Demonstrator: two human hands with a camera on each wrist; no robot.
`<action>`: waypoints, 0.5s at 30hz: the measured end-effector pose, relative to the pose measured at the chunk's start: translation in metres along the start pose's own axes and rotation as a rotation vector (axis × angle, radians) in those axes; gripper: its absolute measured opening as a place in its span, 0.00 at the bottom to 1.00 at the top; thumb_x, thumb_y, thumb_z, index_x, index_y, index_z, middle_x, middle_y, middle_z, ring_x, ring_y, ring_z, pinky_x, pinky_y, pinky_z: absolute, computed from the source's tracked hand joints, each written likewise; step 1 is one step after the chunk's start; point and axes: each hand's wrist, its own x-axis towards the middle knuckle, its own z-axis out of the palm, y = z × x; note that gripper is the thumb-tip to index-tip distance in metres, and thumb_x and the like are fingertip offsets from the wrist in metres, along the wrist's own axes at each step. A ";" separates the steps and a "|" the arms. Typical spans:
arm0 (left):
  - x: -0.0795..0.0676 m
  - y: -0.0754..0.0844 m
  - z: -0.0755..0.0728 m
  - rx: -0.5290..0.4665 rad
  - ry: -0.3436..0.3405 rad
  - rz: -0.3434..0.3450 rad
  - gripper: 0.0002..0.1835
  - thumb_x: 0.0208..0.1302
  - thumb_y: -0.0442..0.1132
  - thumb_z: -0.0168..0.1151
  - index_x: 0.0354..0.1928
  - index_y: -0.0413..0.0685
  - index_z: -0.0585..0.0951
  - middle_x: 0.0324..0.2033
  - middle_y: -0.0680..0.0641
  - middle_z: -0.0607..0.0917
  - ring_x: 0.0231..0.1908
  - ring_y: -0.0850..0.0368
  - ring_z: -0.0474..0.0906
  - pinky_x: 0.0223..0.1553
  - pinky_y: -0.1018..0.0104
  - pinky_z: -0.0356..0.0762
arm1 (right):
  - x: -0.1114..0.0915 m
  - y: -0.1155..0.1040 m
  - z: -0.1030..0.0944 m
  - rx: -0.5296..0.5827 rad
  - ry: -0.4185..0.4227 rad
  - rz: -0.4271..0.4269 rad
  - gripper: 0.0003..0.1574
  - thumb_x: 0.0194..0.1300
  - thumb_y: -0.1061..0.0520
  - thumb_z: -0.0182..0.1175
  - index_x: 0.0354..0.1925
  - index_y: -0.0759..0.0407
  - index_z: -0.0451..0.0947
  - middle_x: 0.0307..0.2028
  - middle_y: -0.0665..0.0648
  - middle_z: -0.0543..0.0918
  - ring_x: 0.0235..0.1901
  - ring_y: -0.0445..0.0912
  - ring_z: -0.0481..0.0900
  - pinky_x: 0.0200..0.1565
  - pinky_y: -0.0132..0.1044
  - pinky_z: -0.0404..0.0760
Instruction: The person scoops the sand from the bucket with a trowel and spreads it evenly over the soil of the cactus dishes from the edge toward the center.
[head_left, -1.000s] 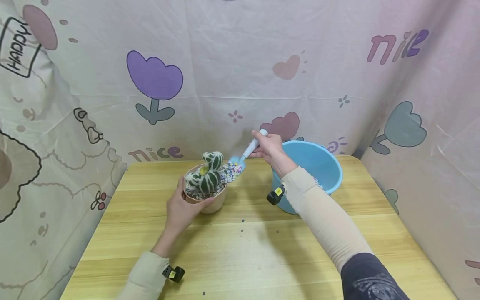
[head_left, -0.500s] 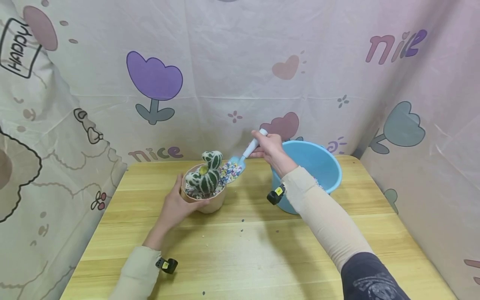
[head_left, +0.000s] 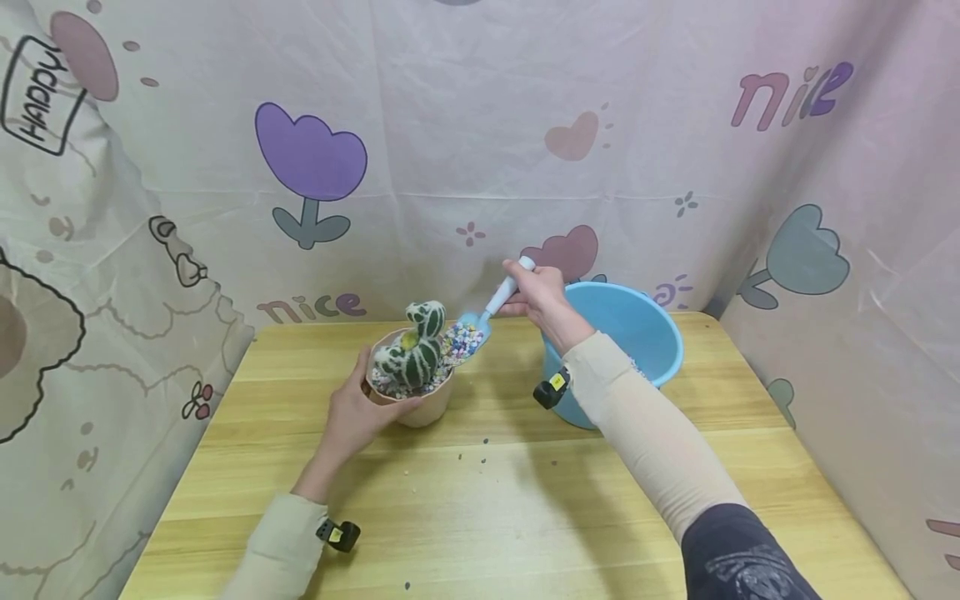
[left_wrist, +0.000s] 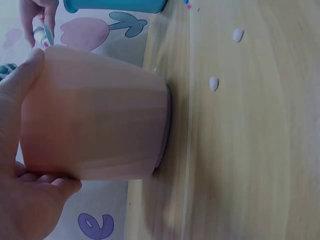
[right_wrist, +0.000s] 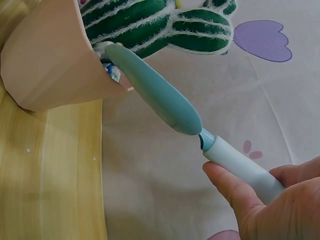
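A peach-coloured pot (head_left: 426, 410) stands on the table, holding a green cactus (head_left: 418, 364) with white fuzzy stripes among small pebbles. My left hand (head_left: 358, 414) grips the pot from its left side, thumb across the front, as the left wrist view shows with the pot wall (left_wrist: 100, 115) between thumb and fingers. My right hand (head_left: 542, 296) holds a small blue trowel by its pale handle (head_left: 508, 287). Multicoloured pebbles (head_left: 462, 338) lie in the trowel's scoop. In the right wrist view the scoop (right_wrist: 160, 97) has its tip at the pot's rim, beside the cactus.
A blue bucket (head_left: 637, 317) stands to the right behind my right forearm, with some pebbles showing inside. Several loose pebbles lie on the wooden table (head_left: 480, 517). A printed cloth (head_left: 450, 150) hangs close behind the table's back edge.
My left hand and forearm have shifted slightly left, and the thumb lies a little further back along the pot. The right hand and trowel are almost still. Another dark pebble shows on the table.
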 end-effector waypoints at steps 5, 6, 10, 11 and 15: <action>-0.003 0.002 0.006 -0.001 0.058 0.022 0.69 0.47 0.61 0.85 0.85 0.55 0.52 0.73 0.31 0.73 0.71 0.33 0.72 0.72 0.35 0.73 | -0.002 -0.001 0.001 -0.014 0.006 -0.006 0.29 0.76 0.51 0.64 0.62 0.73 0.75 0.58 0.79 0.82 0.54 0.67 0.87 0.48 0.50 0.93; -0.003 0.003 0.007 -0.002 0.068 0.023 0.68 0.47 0.61 0.85 0.85 0.55 0.53 0.73 0.32 0.73 0.71 0.33 0.72 0.72 0.35 0.73 | -0.002 -0.001 0.001 -0.018 0.007 -0.008 0.29 0.76 0.51 0.64 0.62 0.73 0.75 0.58 0.79 0.83 0.54 0.67 0.87 0.47 0.49 0.93; -0.006 0.005 0.012 -0.017 0.107 0.020 0.67 0.45 0.61 0.86 0.84 0.56 0.56 0.71 0.34 0.76 0.70 0.35 0.74 0.71 0.35 0.75 | -0.003 -0.002 0.001 -0.018 0.006 -0.018 0.30 0.76 0.52 0.65 0.62 0.74 0.75 0.53 0.78 0.85 0.53 0.67 0.87 0.46 0.50 0.94; -0.007 0.006 0.013 -0.018 0.115 0.018 0.68 0.45 0.62 0.86 0.84 0.55 0.56 0.71 0.34 0.76 0.70 0.35 0.74 0.71 0.35 0.74 | -0.003 -0.002 0.001 -0.016 0.008 -0.019 0.30 0.75 0.52 0.65 0.62 0.74 0.75 0.50 0.77 0.86 0.54 0.67 0.87 0.47 0.50 0.94; -0.008 0.008 0.017 -0.022 0.142 0.011 0.65 0.44 0.62 0.86 0.82 0.55 0.60 0.69 0.37 0.78 0.68 0.37 0.75 0.70 0.37 0.76 | -0.003 -0.002 0.000 -0.015 0.010 -0.024 0.30 0.75 0.52 0.65 0.63 0.74 0.75 0.35 0.66 0.88 0.53 0.67 0.87 0.50 0.53 0.93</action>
